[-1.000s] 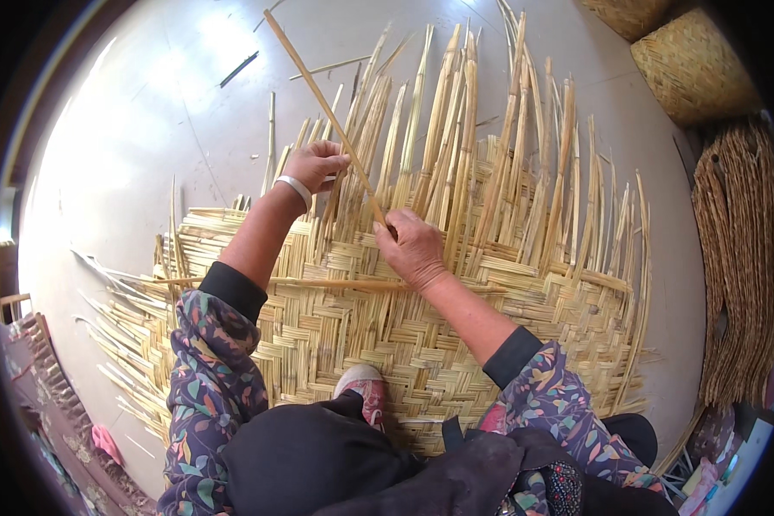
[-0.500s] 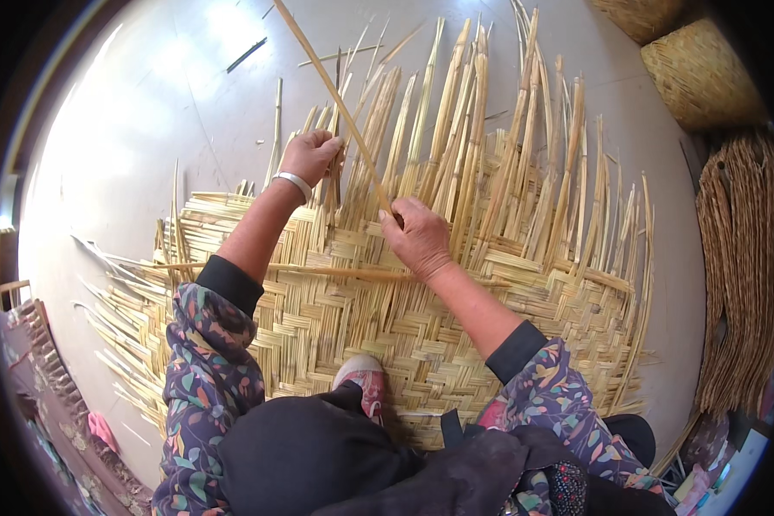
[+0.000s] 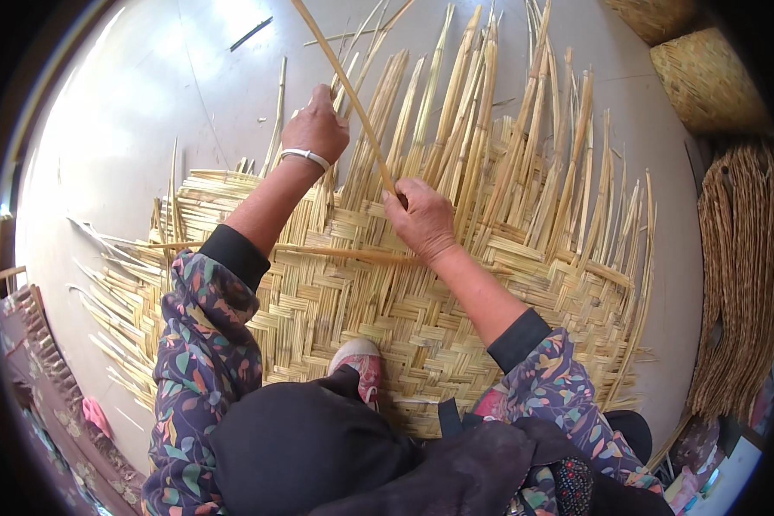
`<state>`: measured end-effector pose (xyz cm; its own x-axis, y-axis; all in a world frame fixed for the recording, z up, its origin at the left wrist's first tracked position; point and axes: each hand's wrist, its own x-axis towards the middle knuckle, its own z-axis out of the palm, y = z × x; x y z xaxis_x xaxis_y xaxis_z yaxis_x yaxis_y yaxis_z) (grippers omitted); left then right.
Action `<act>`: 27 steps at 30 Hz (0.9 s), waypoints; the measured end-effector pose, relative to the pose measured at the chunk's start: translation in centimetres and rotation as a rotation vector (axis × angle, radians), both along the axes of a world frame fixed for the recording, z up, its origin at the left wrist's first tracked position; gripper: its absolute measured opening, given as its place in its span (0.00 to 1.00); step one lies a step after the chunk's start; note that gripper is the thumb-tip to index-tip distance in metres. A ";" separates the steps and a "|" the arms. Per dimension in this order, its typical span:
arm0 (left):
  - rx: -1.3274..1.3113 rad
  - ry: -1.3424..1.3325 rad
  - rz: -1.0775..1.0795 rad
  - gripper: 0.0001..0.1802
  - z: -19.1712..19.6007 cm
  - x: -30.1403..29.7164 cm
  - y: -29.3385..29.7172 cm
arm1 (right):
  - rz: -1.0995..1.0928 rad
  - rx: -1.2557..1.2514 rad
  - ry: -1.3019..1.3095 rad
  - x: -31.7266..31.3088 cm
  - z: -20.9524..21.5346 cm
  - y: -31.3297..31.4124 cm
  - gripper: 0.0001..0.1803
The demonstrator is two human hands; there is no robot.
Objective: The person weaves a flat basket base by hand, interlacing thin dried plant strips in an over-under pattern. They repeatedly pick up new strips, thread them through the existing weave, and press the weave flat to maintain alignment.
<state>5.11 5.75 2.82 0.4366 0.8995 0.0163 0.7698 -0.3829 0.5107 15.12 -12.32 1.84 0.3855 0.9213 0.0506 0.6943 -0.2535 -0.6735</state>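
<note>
Since a second ago the left hand (image 3: 316, 127) has slid farther up the mat's (image 3: 421, 318) loose strips (image 3: 456, 103), fingers curled over them. The right hand (image 3: 421, 219) stays clamped on a long strip (image 3: 346, 84) at the woven edge. Baskets (image 3: 705, 77) lie beyond the mat's right corner.

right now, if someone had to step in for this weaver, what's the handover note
Left hand: closed on the loose upright strips at the mat's far edge, holding some raised.
Right hand: pinching the long single strip, which slants up and away past the left hand, its low end at the weave line.
Woven mat: lies flat on the floor, with a shoe resting on its near part.
Done: near half is woven.
Left: far strips are unwoven, and the long strip is not laid in.
</note>
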 end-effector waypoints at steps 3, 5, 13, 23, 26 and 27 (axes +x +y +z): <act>-0.116 -0.126 -0.016 0.13 -0.4 -0.2 0.5 | 0.007 0.006 -0.009 0.0 0.0 0.0 0.11; -0.279 -0.229 -0.043 0.12 -1.4 -1.1 1.6 | 0.018 0.010 -0.015 -0.1 0.1 0.1 0.11; -1.077 -0.508 -0.166 0.09 -0.1 -4.2 2.0 | 0.039 -0.085 -0.038 0.3 0.4 0.1 0.09; -0.870 -0.437 -0.178 0.06 -1.3 -4.6 1.5 | 0.057 -0.092 -0.043 0.3 0.6 0.2 0.09; -0.770 -0.355 -0.133 0.05 -1.4 -4.3 1.3 | 0.068 -0.106 -0.035 0.2 0.8 0.2 0.09; -0.742 -0.342 -0.104 0.05 -1.3 -4.0 1.0 | 0.068 -0.109 -0.033 0.2 0.8 0.2 0.09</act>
<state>1.09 6.77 1.50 0.5973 0.6837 -0.4193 0.5046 0.0860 0.8590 15.36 -12.14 2.69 0.3215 0.9461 -0.0393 0.7337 -0.2752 -0.6213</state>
